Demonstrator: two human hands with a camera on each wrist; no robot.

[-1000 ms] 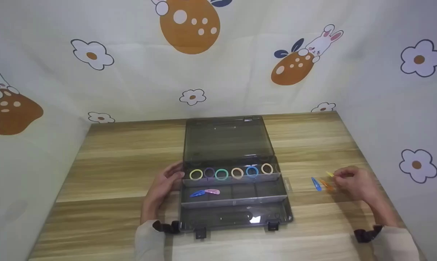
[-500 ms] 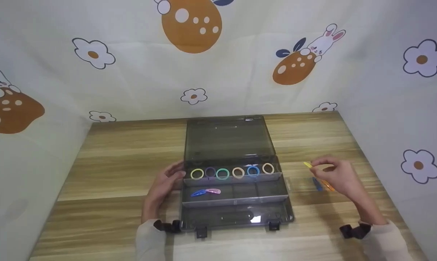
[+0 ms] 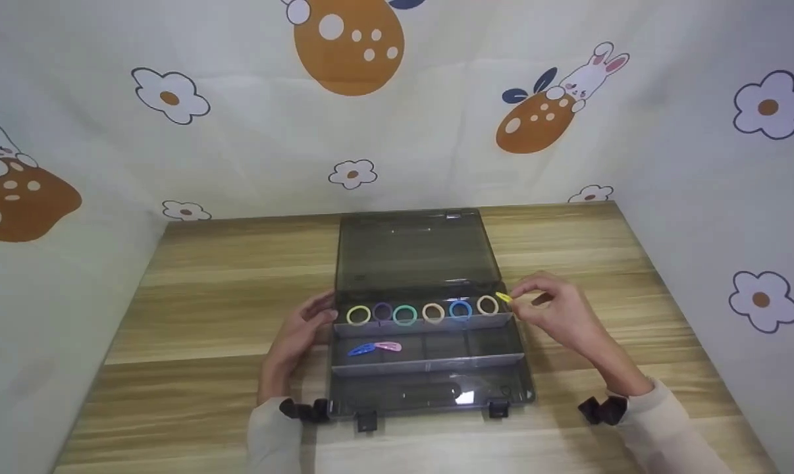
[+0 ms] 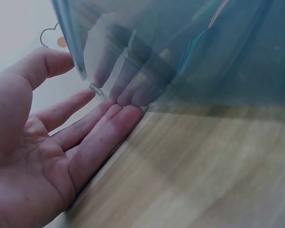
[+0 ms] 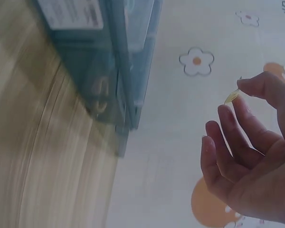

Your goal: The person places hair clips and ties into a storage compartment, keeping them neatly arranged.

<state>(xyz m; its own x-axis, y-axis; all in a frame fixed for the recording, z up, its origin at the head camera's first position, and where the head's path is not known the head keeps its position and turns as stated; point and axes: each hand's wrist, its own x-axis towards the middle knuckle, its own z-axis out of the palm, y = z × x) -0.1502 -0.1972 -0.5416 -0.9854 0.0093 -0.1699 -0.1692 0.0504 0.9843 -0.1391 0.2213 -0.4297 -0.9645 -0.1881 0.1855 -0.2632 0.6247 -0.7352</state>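
Between thumb and forefinger, my right hand (image 3: 561, 316) pinches a yellow snap hair clip (image 3: 503, 298) beside the right end of the box's back row. The same clip (image 5: 232, 98) shows in the right wrist view, its other fingers spread. My left hand (image 3: 299, 336) touches the left wall of a dark see-through plastic box (image 3: 430, 390) with its fingertips, fingers fairly straight. In the left wrist view the thumb is at the wall's edge. Several coloured hair ties (image 3: 405, 315) line the back row. A blue hair clip (image 3: 362, 349) and a pink hair clip (image 3: 388, 346) lie in the middle row.
The box's lid (image 3: 417, 250) lies folded back toward the rear wall. Two latches (image 3: 367, 421) stick out at its front edge. Patterned cloth (image 3: 252, 145) encloses the wood-grain table (image 3: 206, 283) at the back and sides.
My right hand has lifted the yellow hair clip from the table and carried it left to the box. Blue and orange clips on the table are now hidden behind that hand. The left hand stays put.
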